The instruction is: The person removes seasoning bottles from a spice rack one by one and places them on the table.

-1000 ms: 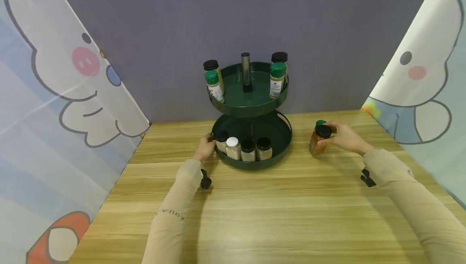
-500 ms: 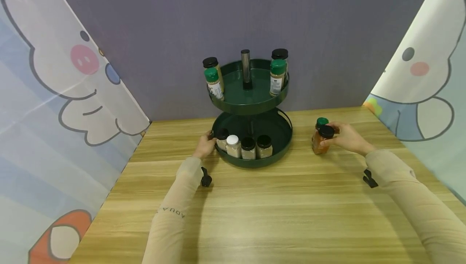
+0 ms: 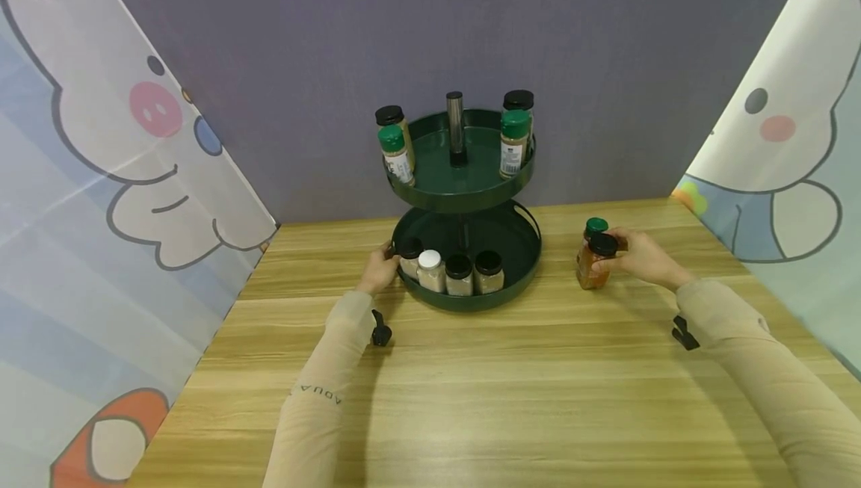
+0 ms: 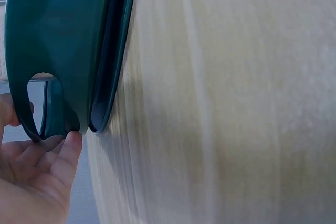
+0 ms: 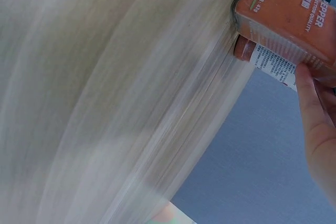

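A dark green two-tier rack (image 3: 471,300) stands at the back middle of the wooden table. My left hand (image 3: 381,268) grips the handle on the left of its lower tray (image 4: 58,51); in the left wrist view my left hand (image 4: 39,141) has its fingers at the handle's cutout. To the right of the rack my right hand (image 3: 635,255) holds an orange spice jar (image 3: 592,264) with a black lid. The right wrist view shows that orange jar (image 5: 294,19) with my fingers (image 5: 312,103) round its side. A green-lidded jar (image 3: 595,226) stands just behind it.
Several small jars sit along the front of the lower tray and several taller ones on the upper tray (image 3: 464,195), round a metal post (image 3: 454,125). A grey wall stands behind, and cartoon-printed curtains (image 3: 101,174) hang on both sides.
My right hand has shifted the orange jar slightly, so the green lid behind it shows more. The left hand has stayed on the tray handle.
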### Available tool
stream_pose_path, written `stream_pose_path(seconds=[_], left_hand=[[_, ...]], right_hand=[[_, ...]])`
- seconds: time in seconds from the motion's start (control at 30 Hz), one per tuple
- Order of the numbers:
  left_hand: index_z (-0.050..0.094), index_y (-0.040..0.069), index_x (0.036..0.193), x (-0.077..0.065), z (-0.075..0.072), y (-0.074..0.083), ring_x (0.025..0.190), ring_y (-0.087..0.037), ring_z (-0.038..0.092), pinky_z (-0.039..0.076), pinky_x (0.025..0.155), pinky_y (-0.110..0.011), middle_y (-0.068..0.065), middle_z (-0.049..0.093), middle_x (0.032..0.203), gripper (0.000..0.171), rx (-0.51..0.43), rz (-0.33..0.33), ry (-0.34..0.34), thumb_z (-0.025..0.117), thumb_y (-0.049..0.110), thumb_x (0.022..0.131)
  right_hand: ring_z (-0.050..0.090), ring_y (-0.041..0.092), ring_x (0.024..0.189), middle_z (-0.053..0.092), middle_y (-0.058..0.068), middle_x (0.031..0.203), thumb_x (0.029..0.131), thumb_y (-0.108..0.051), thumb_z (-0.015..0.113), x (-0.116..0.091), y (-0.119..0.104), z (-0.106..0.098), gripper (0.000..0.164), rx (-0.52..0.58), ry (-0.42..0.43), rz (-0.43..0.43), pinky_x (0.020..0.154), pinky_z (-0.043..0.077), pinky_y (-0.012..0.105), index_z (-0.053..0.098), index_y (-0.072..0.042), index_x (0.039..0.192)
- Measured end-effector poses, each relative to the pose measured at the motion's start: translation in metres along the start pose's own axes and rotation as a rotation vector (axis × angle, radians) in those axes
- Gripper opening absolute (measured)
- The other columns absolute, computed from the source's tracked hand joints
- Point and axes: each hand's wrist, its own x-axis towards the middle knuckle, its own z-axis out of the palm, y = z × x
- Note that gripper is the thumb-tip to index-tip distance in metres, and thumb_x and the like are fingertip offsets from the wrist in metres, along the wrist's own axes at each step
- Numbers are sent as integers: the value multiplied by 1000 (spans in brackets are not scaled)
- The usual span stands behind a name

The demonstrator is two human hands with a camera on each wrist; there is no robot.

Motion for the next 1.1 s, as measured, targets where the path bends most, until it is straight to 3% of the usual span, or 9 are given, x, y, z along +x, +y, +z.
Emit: stream_pose_path(seconds=[0.5,1.1], left_hand=[[18,-3,139,-4,0,3,122,-29,37,38,96,-35,-22,35,135,53,-11,-22,-2,39,14,93],[21,-6,138,-2,1,3,121,-30,38,38,96,-35,-23,37,133,52,5,7,24,40,11,92]], right_hand=[[47,42,106,48,30,117,70,-42,71,1,-4,-3,83,-1,-34,1,85,40,52,37,8,126],[36,47,115,36,31,128,78,-37,65,-5,-10,-11,76,66,-66,11,86,39,54,32,5,131]])
